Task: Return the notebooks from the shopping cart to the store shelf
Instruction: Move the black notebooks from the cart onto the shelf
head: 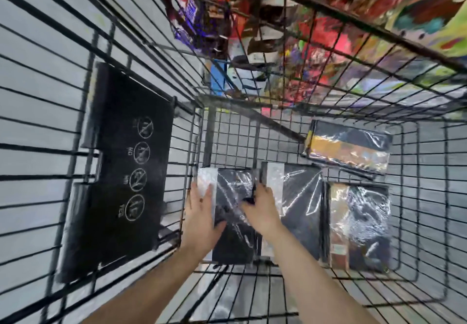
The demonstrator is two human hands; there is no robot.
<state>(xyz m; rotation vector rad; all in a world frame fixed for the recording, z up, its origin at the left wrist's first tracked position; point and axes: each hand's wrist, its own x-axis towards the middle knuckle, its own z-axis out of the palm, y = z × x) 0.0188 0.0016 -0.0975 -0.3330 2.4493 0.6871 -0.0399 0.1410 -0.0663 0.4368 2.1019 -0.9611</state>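
Observation:
I look down into a black wire shopping cart (417, 197). Several plastic-wrapped notebooks lie on its floor. Both hands are on the leftmost dark notebook (233, 189). My left hand (202, 217) holds its left edge, thumb on the cover. My right hand (260, 210) grips its upper right part, fingers curled on the wrap. A second dark notebook (300, 197) lies just right of it, a reddish-brown and black one (358, 225) further right, and an orange and black one (348, 146) at the far right corner.
The cart's folded black child-seat flap (121, 172) with white warning icons stands at the left. Beyond the cart's top rim, colourful store goods (353, 32) fill a display. Grey floor shows through the wires.

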